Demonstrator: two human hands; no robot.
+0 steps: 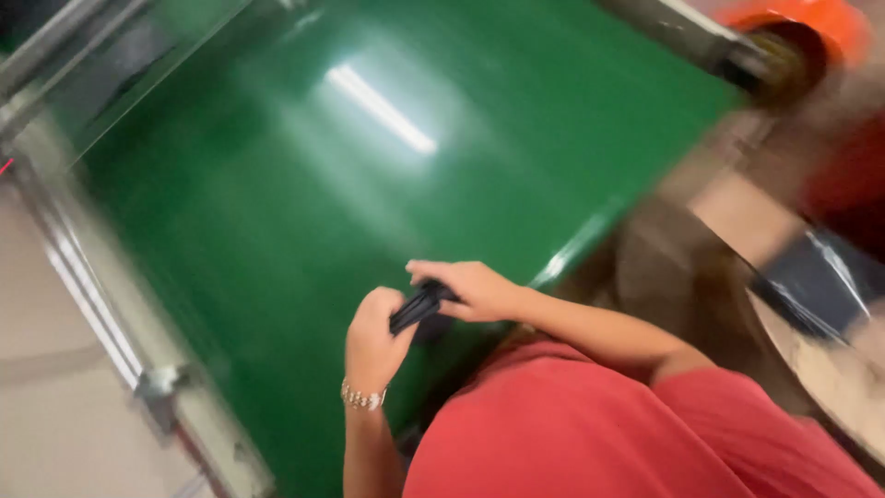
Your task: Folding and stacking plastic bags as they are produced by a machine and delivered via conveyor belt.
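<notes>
Both my hands meet over the near edge of a shiny green table (304,184). My left hand (373,337), with a bracelet at the wrist, is closed around one end of a small black object (419,306). My right hand (470,288) grips the other end of the same black object from above. The object looks like a narrow dark strip or folded piece; the blur hides its exact shape. My red top (590,433) fills the lower right.
A metal frame rail (92,295) runs along the table's left side. An orange round thing (811,28) sits at the top right corner. A dark wrapped item (820,277) and brown blurred shapes lie to the right of the table.
</notes>
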